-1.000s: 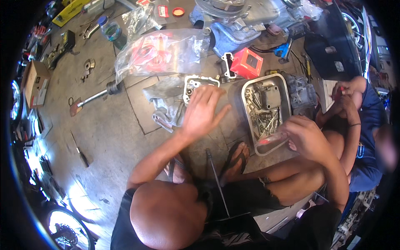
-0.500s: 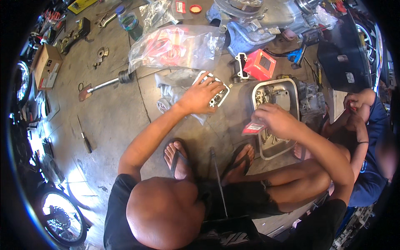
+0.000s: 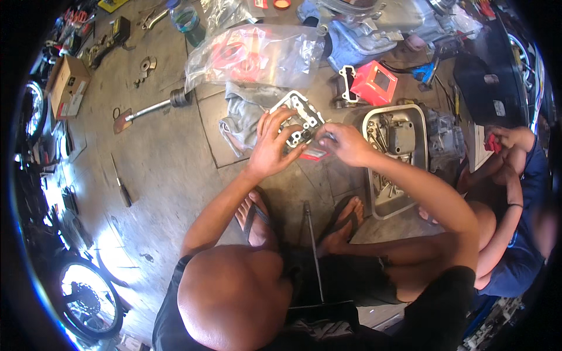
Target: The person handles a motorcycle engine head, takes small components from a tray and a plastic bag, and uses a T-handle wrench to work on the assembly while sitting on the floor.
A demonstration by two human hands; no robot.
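A metal engine cylinder head with a pale rim and dark recesses rests on a grey cloth in front of me. My left hand grips its left side, fingers over the top and thumb at the near edge. Close at its right edge is my right hand, fingertips pinched together. A small red-and-white packet shows under those fingers, mostly covered. Whether the fingertips also hold some small part cannot be made out.
A metal tray of bolts and parts stands at right, a red box behind it. A clear plastic bag lies farther off. At left are a screwdriver and a piston-like rod. Another person's hand holds something red.
My right hand has moved left from over the tray to the cylinder head, with the packet. My left hand has shifted to the head's left side, and the view has moved slightly.
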